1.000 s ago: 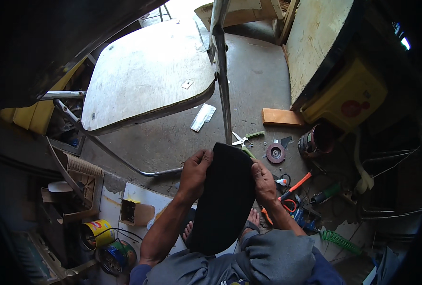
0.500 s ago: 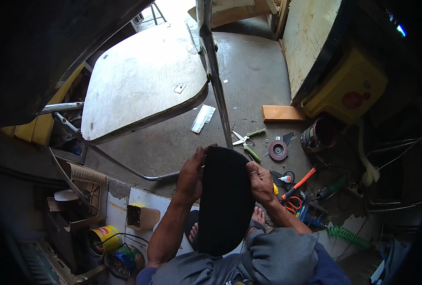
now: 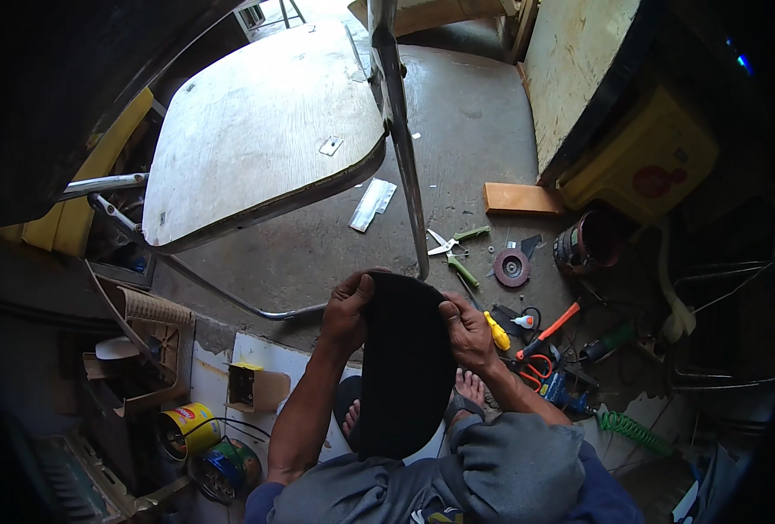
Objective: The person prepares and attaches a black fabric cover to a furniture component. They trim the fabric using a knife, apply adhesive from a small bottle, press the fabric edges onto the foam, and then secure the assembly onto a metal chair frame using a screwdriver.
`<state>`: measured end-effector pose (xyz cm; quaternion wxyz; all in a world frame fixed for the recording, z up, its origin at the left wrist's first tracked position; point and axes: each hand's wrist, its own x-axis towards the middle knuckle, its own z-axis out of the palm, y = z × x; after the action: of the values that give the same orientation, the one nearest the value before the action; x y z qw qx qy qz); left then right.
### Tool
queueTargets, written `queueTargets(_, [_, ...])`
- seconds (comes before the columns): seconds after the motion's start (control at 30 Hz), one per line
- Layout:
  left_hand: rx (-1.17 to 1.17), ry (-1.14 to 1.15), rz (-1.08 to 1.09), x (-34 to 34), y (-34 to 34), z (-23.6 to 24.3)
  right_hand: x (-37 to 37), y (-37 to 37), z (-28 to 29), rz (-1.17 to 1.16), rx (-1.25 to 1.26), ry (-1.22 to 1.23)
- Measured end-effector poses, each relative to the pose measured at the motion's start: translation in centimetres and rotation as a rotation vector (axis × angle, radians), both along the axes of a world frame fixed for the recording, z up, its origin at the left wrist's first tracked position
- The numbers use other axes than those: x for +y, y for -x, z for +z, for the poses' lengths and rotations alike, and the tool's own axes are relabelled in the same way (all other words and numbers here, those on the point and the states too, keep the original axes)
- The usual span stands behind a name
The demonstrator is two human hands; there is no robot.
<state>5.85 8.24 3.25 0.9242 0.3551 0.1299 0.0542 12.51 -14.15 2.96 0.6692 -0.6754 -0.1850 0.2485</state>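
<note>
a flat black piece [image 3: 403, 371] is held up over the gap between the knees of the grey trousers [image 3: 514, 467], its rounded lower end nearest the body. the left hand [image 3: 346, 310] is closed on its upper left corner, thumb on the face, other fingers partly hidden; the right hand [image 3: 468, 334] pinches its right edge near the top, thumb in front, fingers curled. beyond, a yellow can [image 3: 199, 424] sits at the left and a green coiled hose [image 3: 630, 429] at the right, then a small open cardboard box [image 3: 270, 390] near the far edge of the white tiles [image 3: 269, 353]. farther out on the concrete floor [image 3: 470, 144] lie a round abrasive disc [image 3: 502, 262] and green-handled cutters [image 3: 472, 234], blades apart; past them, a silver strip [image 3: 372, 206] and an orange block [image 3: 523, 199]. on the wooden seat [image 3: 248, 144], a small metal plate [image 3: 331, 146] lies toward the near right corner
</note>
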Motion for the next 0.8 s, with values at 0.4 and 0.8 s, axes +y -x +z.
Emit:
queueTargets(0.4, [0.227,-0.389,-0.139,-2.0,3.7,-2.5,-0.6,-1.1,-0.7,0.040,0.113,0.027])
queueTargets(0.8, [0.141,-0.117,0.215,2.9,8.6,-4.7,-2.7,4.0,-6.2,0.404,0.942,-0.193])
